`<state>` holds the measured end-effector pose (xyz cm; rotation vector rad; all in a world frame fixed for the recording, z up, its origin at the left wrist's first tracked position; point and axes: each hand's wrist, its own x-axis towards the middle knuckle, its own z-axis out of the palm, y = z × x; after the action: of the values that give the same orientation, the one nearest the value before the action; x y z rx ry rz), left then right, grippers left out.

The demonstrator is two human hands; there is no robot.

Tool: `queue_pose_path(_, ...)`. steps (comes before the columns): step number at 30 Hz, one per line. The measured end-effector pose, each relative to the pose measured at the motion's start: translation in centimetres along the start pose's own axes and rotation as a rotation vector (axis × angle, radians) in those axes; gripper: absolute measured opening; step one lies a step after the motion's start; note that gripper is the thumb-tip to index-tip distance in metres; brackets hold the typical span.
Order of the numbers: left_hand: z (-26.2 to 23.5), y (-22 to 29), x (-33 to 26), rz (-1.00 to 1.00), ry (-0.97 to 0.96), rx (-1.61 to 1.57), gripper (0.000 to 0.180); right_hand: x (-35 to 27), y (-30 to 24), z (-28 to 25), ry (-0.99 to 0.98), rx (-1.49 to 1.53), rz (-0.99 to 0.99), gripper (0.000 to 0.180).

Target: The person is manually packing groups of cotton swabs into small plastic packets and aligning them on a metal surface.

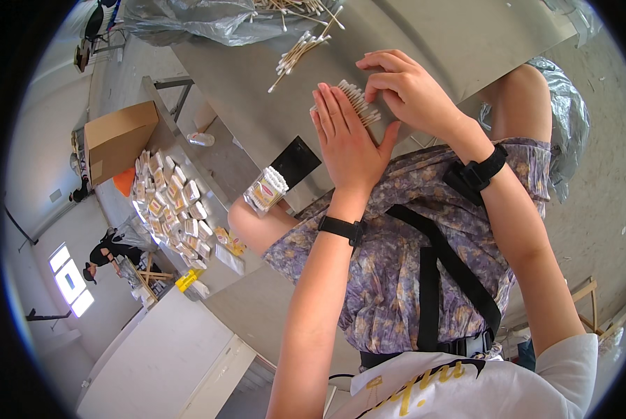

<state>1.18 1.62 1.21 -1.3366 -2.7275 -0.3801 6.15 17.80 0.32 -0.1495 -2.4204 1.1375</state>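
My left hand (349, 143) lies flat, fingers stretched out, over a bundle of cotton swabs (357, 100) on the grey table (425, 35). White swab tips stick out past the fingers and beside the thumb. Just right of the bundle is my right hand (412, 94), its fingers bent and spread, with nothing visible in them. Farther off lies a small loose heap of cotton swabs (299, 56). A clear pack of cotton swabs (267, 190) sits at the near left table edge, by a black flat piece (296, 163).
Clear plastic sheeting (201, 21) with more swabs covers the far left. Many packed swabs (170, 199) are piled on a lower table to the left, near a cardboard box (121, 140). Another person (107, 251) works in the background. A plastic bag (564, 119) hangs at right.
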Motion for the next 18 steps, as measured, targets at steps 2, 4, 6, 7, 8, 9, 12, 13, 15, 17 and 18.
queue_pose_path(2,0.01,0.01,0.00,0.000,-0.001,0.001,0.101,-0.02,0.01,0.03,-0.002,-0.005,-0.004,0.018)
queue_pose_path(4,0.06,0.02,0.00,-0.004,0.001,-0.004,0.101,-0.02,0.00,0.03,-0.004,-0.009,-0.009,0.018)
queue_pose_path(6,0.08,0.01,-0.01,-0.002,0.002,-0.003,0.101,-0.06,0.02,0.00,-0.017,-0.031,-0.019,0.018)
queue_pose_path(7,0.09,0.01,0.00,0.000,0.003,-0.002,0.102,-0.08,0.07,-0.02,-0.017,-0.031,-0.019,0.018)
queue_pose_path(8,0.11,0.00,0.01,-0.001,0.003,-0.002,0.102,-0.11,0.14,-0.05,-0.029,-0.038,-0.026,0.018)
queue_pose_path(9,0.13,-0.01,0.03,0.000,0.003,-0.002,0.102,-0.09,0.17,-0.08,-0.040,-0.045,-0.033,0.017)
queue_pose_path(12,0.13,-0.06,-0.01,0.000,0.002,-0.002,0.102,0.02,0.11,0.17,-0.011,-0.004,-0.003,0.018)
queue_pose_path(13,0.11,-0.08,-0.02,0.000,0.001,-0.003,0.102,0.03,0.10,0.22,-0.011,-0.004,-0.004,0.018)
queue_pose_path(15,0.11,-0.04,0.02,0.000,0.002,-0.004,0.102,0.04,0.07,0.25,-0.014,-0.009,0.001,0.019)
queue_pose_path(17,0.07,0.03,0.09,0.002,0.003,-0.006,0.101,0.04,0.13,0.22,-0.011,-0.014,-0.006,0.019)
queue_pose_path(18,0.09,0.01,0.07,0.002,0.001,-0.005,0.101,0.03,0.14,0.25,-0.009,-0.019,-0.012,0.020)
